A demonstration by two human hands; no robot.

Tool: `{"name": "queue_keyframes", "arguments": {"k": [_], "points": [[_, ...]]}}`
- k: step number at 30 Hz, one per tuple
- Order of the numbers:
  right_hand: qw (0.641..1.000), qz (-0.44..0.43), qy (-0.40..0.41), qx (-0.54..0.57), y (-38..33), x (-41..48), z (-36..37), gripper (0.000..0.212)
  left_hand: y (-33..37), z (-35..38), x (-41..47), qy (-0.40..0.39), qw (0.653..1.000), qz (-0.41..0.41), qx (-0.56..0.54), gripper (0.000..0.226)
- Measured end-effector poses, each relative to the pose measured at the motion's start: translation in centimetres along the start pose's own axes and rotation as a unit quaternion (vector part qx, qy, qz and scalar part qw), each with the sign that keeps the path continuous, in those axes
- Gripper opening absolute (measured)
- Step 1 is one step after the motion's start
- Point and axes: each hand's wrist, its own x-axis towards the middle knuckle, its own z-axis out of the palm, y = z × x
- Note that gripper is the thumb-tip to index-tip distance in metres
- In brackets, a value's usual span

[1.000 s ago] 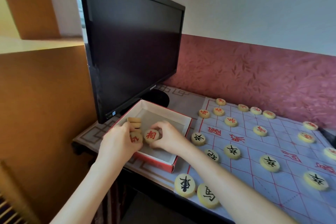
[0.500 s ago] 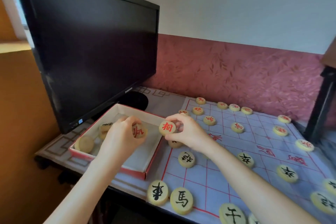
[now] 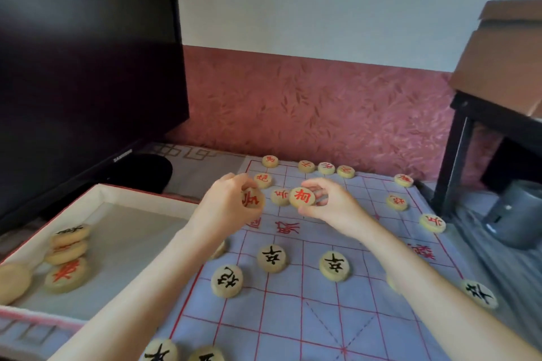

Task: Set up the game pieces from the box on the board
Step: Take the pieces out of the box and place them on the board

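Two hands at mid-frame above the board (image 3: pixel 296 311) | left hand (image 3: pixel 225 208): fingers curled round a red-marked piece (image 3: pixel 252 199) | right hand (image 3: pixel 331 208): pinches a second red piece (image 3: pixel 302 197), face toward camera | box (image 3: pixel 140 195): left of frame, loose pieces (image 3: pixel 66 272) inside, lower left.

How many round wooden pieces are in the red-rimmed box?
4 in the red-rimmed box: three overlapping, black-marked round wooden piece farthest, middle piece, red-marked piece nearest; a blank-faced piece at the frame's left edge. Others may lie out of frame.

A home desk: monitor (image 3: pixel 82 73), patterned wallpaper (image 3: pixel 316 108).
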Motion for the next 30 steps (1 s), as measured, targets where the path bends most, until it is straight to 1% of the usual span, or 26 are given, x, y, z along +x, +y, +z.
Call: {"name": "queue_keyframes", "arguments": {"k": [4, 6, 9, 12, 15, 20, 23, 27, 30], "points": [[0.998, 0.019, 0.022, -0.056, 3.5, 1.6, -4.5, 0.050, 2.0, 3.1, 2.7, -0.035, 0.999, 0.019, -0.033, 0.039], [0.994, 0.037, 0.047, -0.093, 5.8, 2.9, -7.1, 0.051, 3.0, 4.7, 3.9, -0.045, 0.997, 0.028, -0.048, 0.036], [0.983, 0.088, 0.092, -0.132, 9.3, 5.3, -10.5, 0.050, 4.5, 6.9, 5.4, -0.056, 0.996, 0.043, -0.063, 0.031], [0.977, 0.131, 0.117, -0.117, 12.0, 7.9, -12.7, 0.051, 5.5, 8.7, 6.9, -0.070, 0.993, 0.065, -0.065, 0.031], [0.973, 0.152, 0.134, -0.107, 13.2, 10.0, -13.5, 0.050, 6.4, 10.0, 8.2, -0.100, 0.988, 0.084, -0.077, 0.033], [0.972, 0.160, 0.117, -0.126, 15.0, 12.5, -12.8, 0.044, 7.9, 12.0, 9.2, -0.110, 0.983, 0.120, -0.089, 0.033], [0.974, 0.161, 0.097, -0.129, 15.4, 13.2, -12.2, 0.051, 8.1, 13.2, 9.3, -0.114, 0.982, 0.121, -0.094, 0.031], [0.976, 0.159, 0.076, -0.126, 16.0, 13.3, -11.4, 0.049, 7.9, 14.5, 9.3, -0.126, 0.977, 0.137, -0.101, 0.028], [0.975, 0.137, 0.071, -0.157, 16.1, 12.8, -11.4, 0.060, 8.1, 15.0, 9.4, -0.142, 0.974, 0.143, -0.105, 0.030]]}}
